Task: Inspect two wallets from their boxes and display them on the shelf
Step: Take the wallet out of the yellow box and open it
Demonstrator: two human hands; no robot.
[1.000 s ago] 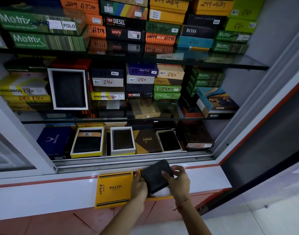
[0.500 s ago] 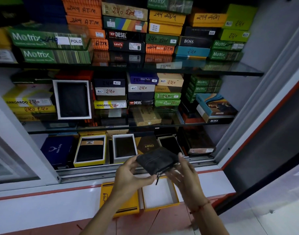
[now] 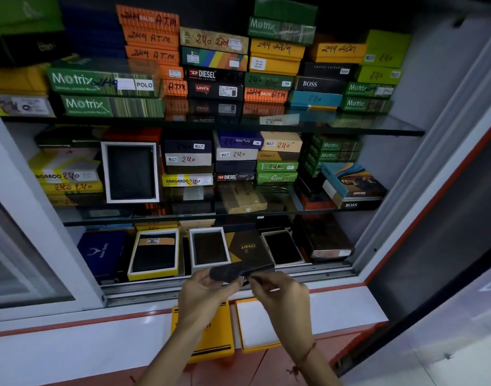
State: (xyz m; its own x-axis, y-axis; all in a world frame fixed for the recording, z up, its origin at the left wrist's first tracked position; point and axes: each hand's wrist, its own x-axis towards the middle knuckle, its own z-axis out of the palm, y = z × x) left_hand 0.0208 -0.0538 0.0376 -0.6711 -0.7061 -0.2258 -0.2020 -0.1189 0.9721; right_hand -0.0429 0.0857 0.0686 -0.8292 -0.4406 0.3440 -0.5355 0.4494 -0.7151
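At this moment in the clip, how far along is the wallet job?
Done: one yellow box sits open and empty on the ledge, its Balisi lid beside it. In hand: the left hand holds the black wallet while the right hand works at its edge. Left: placing it on the shelf, then the second wallet, which isn't visibly started.

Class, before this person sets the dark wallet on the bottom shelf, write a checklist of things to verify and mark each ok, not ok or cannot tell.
1. Dark wallet held in the left hand: ok.
2. Right hand fingers at the wallet's edge, at a small pull: ok.
3. Wallet out of its open yellow box: ok.
4. Yellow lid lying beside the box on the white ledge: ok.
5. Free spot on the bottom shelf among the displayed boxes: cannot tell.
6. Wallet's condition inside: cannot tell.
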